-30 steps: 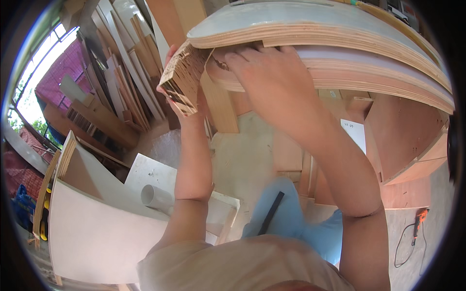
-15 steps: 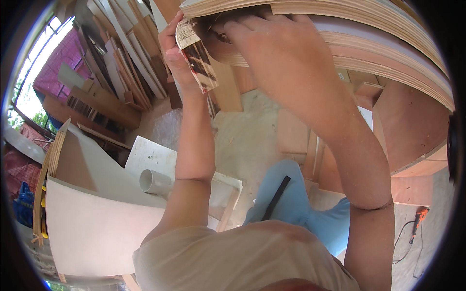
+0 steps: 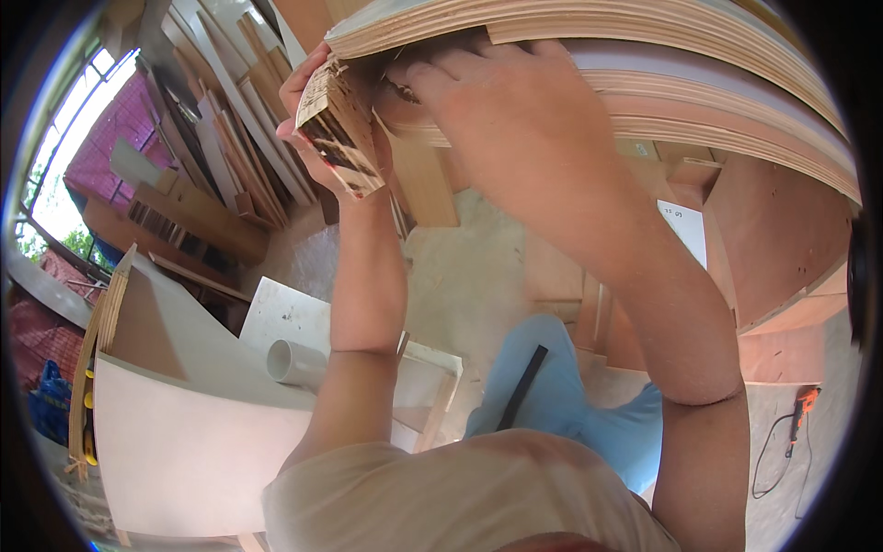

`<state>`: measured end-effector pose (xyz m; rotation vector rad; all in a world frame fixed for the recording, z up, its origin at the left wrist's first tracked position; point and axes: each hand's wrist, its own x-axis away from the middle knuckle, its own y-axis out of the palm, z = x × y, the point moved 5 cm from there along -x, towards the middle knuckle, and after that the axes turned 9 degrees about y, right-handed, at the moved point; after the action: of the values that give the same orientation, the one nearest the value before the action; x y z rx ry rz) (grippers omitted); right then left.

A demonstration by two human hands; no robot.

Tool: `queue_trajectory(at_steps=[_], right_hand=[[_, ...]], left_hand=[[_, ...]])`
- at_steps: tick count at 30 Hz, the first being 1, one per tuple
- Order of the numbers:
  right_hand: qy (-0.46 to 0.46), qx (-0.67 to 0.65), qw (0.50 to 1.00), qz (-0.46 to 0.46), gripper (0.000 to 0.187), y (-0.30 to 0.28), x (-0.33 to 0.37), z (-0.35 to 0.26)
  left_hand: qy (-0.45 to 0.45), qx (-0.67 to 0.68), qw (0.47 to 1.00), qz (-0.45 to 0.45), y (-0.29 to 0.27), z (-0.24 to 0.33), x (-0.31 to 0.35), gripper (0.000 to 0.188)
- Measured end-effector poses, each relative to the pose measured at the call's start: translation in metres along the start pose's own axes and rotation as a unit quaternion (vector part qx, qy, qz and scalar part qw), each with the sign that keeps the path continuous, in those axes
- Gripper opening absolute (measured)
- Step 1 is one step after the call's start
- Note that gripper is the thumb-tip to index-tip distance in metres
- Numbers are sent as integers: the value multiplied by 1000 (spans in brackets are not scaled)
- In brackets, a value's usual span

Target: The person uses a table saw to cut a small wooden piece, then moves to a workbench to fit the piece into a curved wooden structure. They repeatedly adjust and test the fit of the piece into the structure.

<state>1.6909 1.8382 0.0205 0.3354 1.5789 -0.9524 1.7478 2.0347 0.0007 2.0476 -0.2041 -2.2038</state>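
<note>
Partly occluded: curved, layered-edge plywood panels (image 3: 644, 29), far side.

Left hand (image 3: 316, 164) curls round splintery wood block (image 3: 346, 138) at their left end; some fingers hidden. Right hand (image 3: 520, 106) reaches between panels, knuckles slightly spread, fingertips hidden, can't tell if pinching. Panels' top cut off.

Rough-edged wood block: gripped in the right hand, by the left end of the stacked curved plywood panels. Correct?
Wrong hand: the head view shows the left hand gripping the rough-edged wood block, not the right hand. It is by the left end of the stacked curved plywood panels, as you say.
</note>
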Motion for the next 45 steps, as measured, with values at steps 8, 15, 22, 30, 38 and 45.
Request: queue_trajectory(at_steps=[8,15,22,30,38,45], right_hand=[[-7,-6,1000,7,6,-4,-2,0],[-13,-3,1000,13,8,-4,-2,1],[-6,-2,1000,3,10,-4,-1,1],[9,12,1000,-4,8,-6,-2,-3],[5,-10,1000,1,6,-5,-1,-1],[27,31,994,-100,37,-5,-4,0]], left_hand=[[6,117,993,30,3,-5,-3,89],[26,67,997,41,7,-6,-5,90],[10,58,997,48,4,-9,4,91],[16,41,999,33,6,-2,1,94],[6,-5,1000,11,6,4,2,92],[47,-91,995,-15,14,12,1,87]])
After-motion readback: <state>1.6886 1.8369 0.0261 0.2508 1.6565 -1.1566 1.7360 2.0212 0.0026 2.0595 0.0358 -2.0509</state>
